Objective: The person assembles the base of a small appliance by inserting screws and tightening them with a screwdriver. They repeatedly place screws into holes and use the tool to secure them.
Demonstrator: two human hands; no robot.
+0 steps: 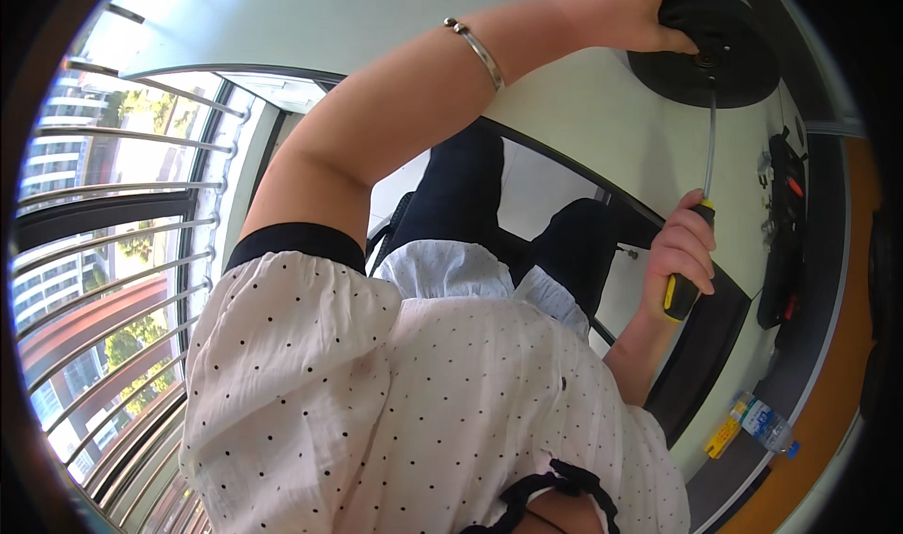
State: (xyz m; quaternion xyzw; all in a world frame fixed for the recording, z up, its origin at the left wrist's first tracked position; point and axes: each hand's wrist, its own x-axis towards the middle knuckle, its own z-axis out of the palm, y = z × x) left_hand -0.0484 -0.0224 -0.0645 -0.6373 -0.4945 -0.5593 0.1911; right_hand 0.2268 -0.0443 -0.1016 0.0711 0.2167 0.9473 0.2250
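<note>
At the far right of the pale table, my left hand (632,9) grips a black round disc (682,81), thumb on the face turned toward me. Its other fingers are partly out of the picture. My right hand (679,252) is closed around the black and yellow handle of a screwdriver (710,149). The long metal shaft points up to the disc, and its tip meets the face just below the small fitting at the middle. Whether the tip sits in a screw is too small to tell.
A black tool case (785,224) with red-handled tools lies along the table's right side, small metal pieces (766,169) beside it. Lower right is a clear bottle (767,426) with a blue cap, against a yellow item (722,437). A barred window (122,224) fills the left.
</note>
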